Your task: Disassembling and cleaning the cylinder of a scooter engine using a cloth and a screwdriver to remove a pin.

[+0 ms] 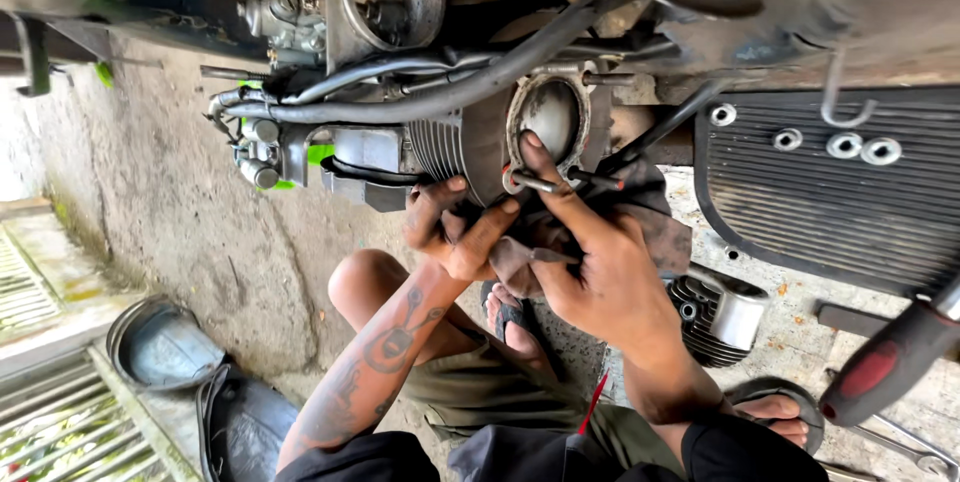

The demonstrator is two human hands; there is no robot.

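While a grimy brown cloth rag [610, 217] is pinched in the right hand [590, 267], its forefinger is pressed on the round grey metal engine opening [548, 114]. Finned grey metal [440, 147] is gripped by the greasy left hand [450, 227]. Rough, stained concrete ground [200, 242] is seen beneath; a finned cylinder [715, 317] lies nearby.

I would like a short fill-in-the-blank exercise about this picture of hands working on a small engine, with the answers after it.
1. The right hand puts its index finger on the rim of the round engine ____.
2. Both hands grip a dirty brown ____ beneath the opening.
3. The left hand belongs to a forearm bearing a ____.
4. A finned cylinder lies on the ____ beside the right forearm.

Answers: opening; rag; tattoo; ground
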